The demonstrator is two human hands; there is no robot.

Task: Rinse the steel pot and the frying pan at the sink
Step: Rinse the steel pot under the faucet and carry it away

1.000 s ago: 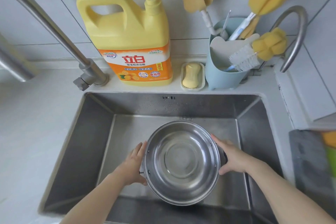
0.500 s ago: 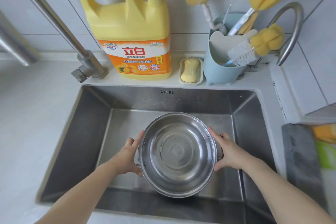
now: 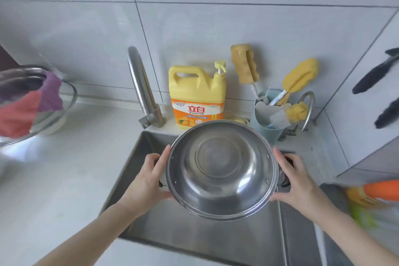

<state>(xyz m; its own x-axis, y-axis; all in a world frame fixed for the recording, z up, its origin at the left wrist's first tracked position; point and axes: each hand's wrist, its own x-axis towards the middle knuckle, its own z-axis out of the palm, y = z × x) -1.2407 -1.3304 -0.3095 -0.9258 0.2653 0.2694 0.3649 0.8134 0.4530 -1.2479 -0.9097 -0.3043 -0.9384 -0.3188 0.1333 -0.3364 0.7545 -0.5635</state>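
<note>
Both hands are holding the steel pot [image 3: 221,169] above the sink [image 3: 194,235], mouth tilted toward the camera, inside bare and shiny. The left hand [image 3: 149,179] is gripping the rim at the pot's 9 o'clock, fingers curled round the side handle there. The right hand [image 3: 293,181] is doing the same at 3 o'clock, fingers wrapped over a dark handle that is mostly hidden under them. The frying pan is not showing in this view.

Edges: the pot's far rim at 12 o'clock is overlapping the yellow detergent jug [image 3: 197,93] in the picture — touching or apart, cannot tell. The tall faucet [image 3: 140,86] is standing at about 11 o'clock from the pot, its spout arching up, clear of the rim. At 1 o'clock a blue utensil cup [image 3: 264,127] holding sponge brushes [image 3: 300,75] is sitting just beside the rim line, with a small curved tap [image 3: 307,110] next to it.

Open room: the sink basin is lying open below the pot toward 6 o'clock. The pale counter [image 3: 64,179] is stretching wide at 9 o'clock. A glass bowl with coloured cloths [image 3: 28,106] is sitting well apart at 10 o'clock. At 4 o'clock, blurred orange and green items [image 3: 375,194] are crowding the right side.
</note>
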